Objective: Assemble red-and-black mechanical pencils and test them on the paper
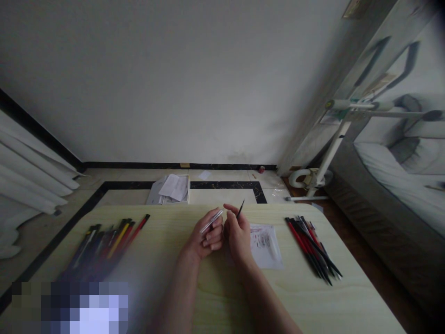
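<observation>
My left hand (206, 239) is closed around a clear, shiny pen barrel (211, 221), which slants up to the right across the fingers. Close beside it, my right hand (239, 236) grips a thin dark stick with a pointed tip (240, 208), possibly a pen part; its lower end is hidden in the fingers. Partly under my right hand and wrist lies a white sheet of paper (267, 257) with dark and reddish scribbles. Both hands are above the middle of the light wooden table (351, 306).
Several red and black pens (308, 243) lie in a pile on the right. Another pile of pens (120, 236), some red and yellow, is on the left, partly blurred. Beyond the table's far edge, a box of papers (174, 188) sits on the floor. White exercise equipment (330, 148) stands near a grey sofa (368, 204).
</observation>
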The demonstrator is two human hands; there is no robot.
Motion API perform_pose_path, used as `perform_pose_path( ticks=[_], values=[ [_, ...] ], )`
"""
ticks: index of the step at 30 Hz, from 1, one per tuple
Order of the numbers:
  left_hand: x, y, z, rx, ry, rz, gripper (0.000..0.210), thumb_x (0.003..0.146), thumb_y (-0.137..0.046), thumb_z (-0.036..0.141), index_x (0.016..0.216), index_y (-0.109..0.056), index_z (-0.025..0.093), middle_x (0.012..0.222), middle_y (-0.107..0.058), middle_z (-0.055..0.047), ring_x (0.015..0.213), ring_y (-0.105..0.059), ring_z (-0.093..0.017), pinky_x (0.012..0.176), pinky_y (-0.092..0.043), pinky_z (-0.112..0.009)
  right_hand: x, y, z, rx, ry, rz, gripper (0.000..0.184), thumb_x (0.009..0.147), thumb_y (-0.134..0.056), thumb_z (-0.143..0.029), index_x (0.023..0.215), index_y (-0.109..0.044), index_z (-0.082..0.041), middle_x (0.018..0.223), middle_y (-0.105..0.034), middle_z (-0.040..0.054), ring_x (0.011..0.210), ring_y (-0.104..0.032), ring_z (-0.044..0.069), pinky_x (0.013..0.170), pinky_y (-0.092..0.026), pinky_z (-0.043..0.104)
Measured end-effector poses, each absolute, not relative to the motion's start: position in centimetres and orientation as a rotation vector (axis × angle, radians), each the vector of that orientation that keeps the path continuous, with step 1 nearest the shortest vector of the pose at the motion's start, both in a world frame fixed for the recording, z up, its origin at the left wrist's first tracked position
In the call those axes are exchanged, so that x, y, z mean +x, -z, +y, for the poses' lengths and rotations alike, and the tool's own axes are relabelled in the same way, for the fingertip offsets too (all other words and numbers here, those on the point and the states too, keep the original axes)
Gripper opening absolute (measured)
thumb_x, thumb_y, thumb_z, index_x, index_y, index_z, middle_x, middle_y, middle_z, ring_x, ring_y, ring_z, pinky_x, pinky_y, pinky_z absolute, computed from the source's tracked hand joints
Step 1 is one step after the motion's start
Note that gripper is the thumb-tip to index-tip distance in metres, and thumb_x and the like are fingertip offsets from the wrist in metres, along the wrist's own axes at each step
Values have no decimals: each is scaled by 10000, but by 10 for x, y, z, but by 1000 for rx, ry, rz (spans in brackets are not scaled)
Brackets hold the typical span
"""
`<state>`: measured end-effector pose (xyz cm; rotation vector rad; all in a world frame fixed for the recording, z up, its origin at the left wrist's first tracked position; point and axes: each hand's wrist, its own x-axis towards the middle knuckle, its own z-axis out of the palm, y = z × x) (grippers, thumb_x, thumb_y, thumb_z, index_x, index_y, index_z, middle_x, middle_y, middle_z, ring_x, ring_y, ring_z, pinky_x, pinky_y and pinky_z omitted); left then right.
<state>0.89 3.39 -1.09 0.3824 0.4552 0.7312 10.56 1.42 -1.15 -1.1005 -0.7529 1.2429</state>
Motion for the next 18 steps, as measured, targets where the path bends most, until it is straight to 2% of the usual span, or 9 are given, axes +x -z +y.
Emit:
perform_pose_path(
  ticks=[7,18],
  values=[
    [8,15,34,336,-693,435,369,810,-423,393,515,-356,180,272,-252,88,204,-147,-41,253,-171,-165,106,13,17,-1185,-1168,-774,338,726,-546,-443,858,-592,-135,435,-367,-73,375,-330,69,365,-268,185],
    [6,19,36,341,-674,396,389,824,-383,396,503,-349,178,262,-268,84,197,-152,-48,243,-200,-166,106,18,17,-1174,-1150,-836,271,745,-533,-416,767,-556,-146,514,-450,-45,440,-381,73,401,-285,178]
  ],
)
